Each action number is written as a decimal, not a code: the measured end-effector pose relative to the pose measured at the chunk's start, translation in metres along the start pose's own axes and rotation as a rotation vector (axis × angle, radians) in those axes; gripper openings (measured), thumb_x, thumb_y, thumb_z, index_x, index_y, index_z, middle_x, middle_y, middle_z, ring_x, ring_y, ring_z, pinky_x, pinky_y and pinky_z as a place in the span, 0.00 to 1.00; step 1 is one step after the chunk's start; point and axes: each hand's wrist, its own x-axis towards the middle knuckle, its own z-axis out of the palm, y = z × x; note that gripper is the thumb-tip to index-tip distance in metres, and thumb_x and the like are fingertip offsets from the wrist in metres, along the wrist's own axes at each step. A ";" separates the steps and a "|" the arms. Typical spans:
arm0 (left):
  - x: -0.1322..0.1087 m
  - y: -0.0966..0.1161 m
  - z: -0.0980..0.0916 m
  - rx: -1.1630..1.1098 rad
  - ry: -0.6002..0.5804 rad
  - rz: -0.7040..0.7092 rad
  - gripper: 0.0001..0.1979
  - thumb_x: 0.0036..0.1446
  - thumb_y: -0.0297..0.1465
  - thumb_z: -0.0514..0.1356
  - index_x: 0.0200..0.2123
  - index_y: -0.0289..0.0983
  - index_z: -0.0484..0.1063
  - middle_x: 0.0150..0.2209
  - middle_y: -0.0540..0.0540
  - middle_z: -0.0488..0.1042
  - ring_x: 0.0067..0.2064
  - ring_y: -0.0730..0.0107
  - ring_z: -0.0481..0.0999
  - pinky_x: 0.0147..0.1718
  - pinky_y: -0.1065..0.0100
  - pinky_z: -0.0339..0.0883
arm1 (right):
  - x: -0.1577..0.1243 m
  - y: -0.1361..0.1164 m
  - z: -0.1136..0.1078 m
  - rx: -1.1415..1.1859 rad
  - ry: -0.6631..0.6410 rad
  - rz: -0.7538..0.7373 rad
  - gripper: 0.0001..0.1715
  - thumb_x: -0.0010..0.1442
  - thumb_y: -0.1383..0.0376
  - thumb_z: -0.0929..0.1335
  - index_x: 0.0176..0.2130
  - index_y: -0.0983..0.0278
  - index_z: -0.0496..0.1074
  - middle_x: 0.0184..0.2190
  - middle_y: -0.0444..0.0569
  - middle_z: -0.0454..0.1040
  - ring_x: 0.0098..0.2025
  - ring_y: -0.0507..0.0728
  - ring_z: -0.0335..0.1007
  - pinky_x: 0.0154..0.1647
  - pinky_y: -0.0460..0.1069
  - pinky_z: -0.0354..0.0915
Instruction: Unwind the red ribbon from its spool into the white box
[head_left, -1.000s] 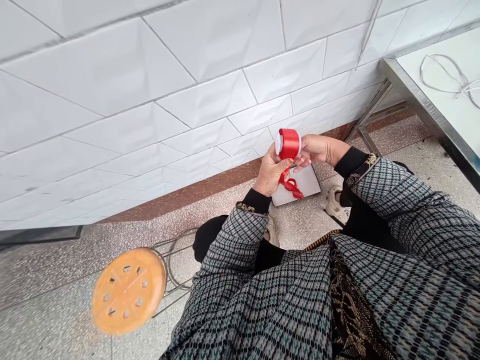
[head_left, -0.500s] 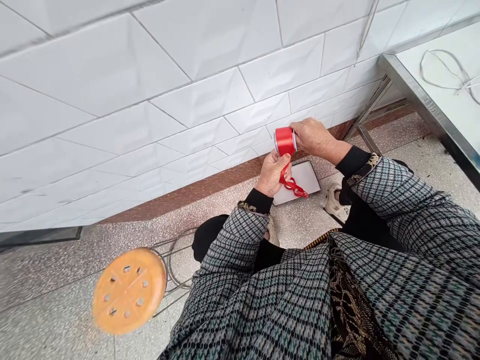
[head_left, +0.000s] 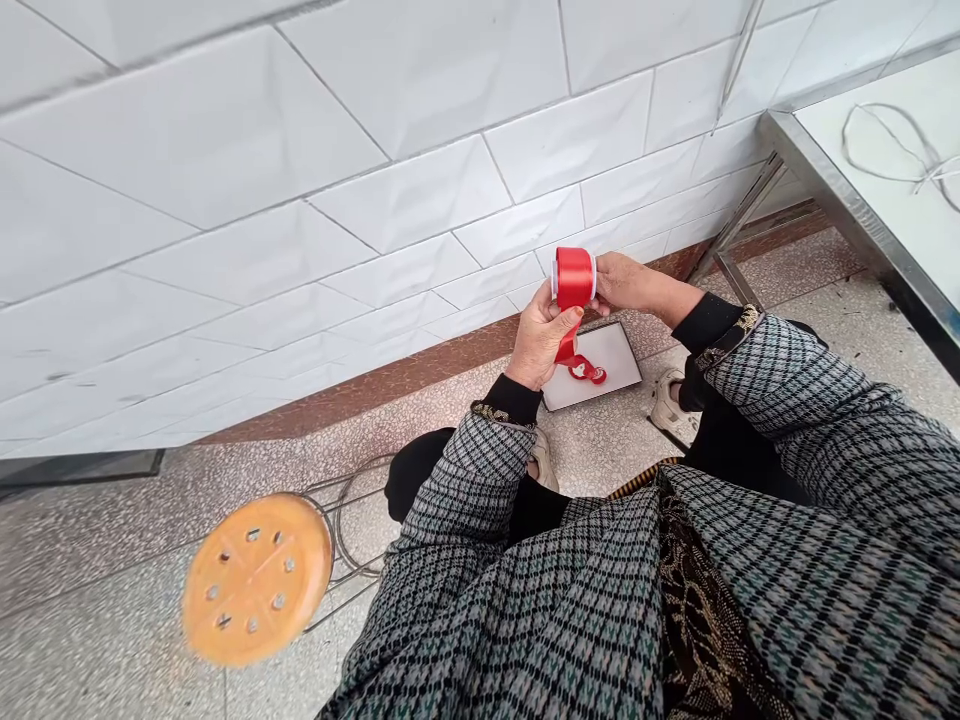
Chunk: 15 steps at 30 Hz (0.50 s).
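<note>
Red ribbon spool (head_left: 575, 277) is held up near the white tiled wall (head_left: 420, 200), clear of the floor (head_left: 600, 440). Left hand (head_left: 534, 340) is raised on an angled forearm; ribbon below the spool is clamped between thumb and fingers. Right hand (head_left: 628, 283) is set at the spool's right end, forearm slanted; its finger closure can't be told, tips partly hidden.

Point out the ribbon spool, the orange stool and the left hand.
Ribbon spool (head_left: 575, 277), head view: wound red ribbon.
Orange stool (head_left: 259, 580), head view: middle of seat.
Left hand (head_left: 537, 341), head view: back of hand.
</note>
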 end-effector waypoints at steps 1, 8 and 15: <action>0.000 0.002 0.000 -0.003 0.001 -0.001 0.28 0.48 0.37 0.84 0.49 0.40 0.78 0.21 0.59 0.70 0.22 0.76 0.72 0.25 0.72 0.67 | -0.001 0.000 0.001 0.085 -0.039 0.010 0.25 0.76 0.71 0.63 0.25 0.62 0.65 0.18 0.42 0.68 0.20 0.49 0.63 0.28 0.45 0.59; 0.001 0.005 -0.007 0.006 -0.054 0.017 0.38 0.39 0.41 0.87 0.52 0.42 0.77 0.29 0.55 0.79 0.28 0.72 0.79 0.29 0.70 0.73 | -0.001 0.004 0.010 0.501 -0.336 0.177 0.27 0.77 0.65 0.67 0.24 0.61 0.63 0.15 0.35 0.57 0.16 0.46 0.47 0.31 0.45 0.69; -0.001 -0.002 -0.008 -0.023 -0.019 -0.032 0.31 0.47 0.44 0.84 0.46 0.42 0.73 0.22 0.61 0.68 0.16 0.81 0.61 0.15 0.72 0.54 | -0.001 0.003 0.002 -0.125 0.069 -0.009 0.13 0.72 0.63 0.69 0.34 0.64 0.74 0.28 0.49 0.78 0.29 0.55 0.71 0.37 0.49 0.66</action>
